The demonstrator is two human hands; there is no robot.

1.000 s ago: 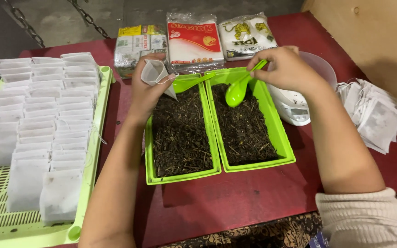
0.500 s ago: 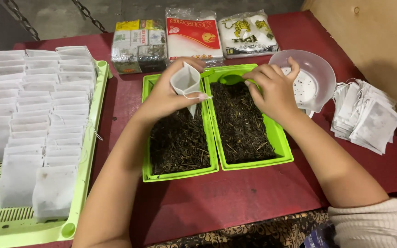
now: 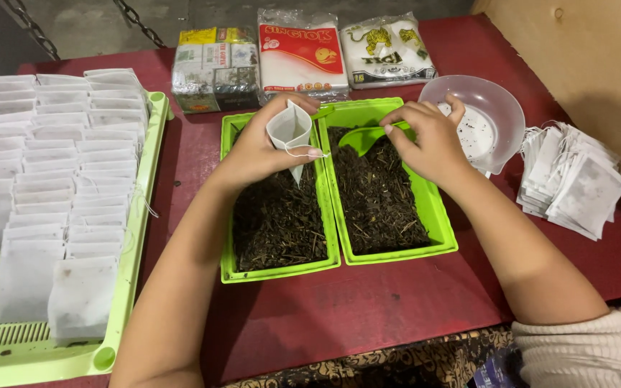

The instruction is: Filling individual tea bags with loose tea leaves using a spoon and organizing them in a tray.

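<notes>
care pays here: left hand pinches the open paper tea bag over the left tea tray, right hand grips the green scoop above the right tray, so i'd pour slowly, mouth level.

both hands curled, gripping

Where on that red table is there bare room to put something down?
The widest free patch is the red table strip in front of the two green trays of tea leaves, toward the person. A narrow lane runs between the left tray and the slatted tray of filled bags. The back is crowded with packets; the right holds a bowl and empty bags.
</notes>
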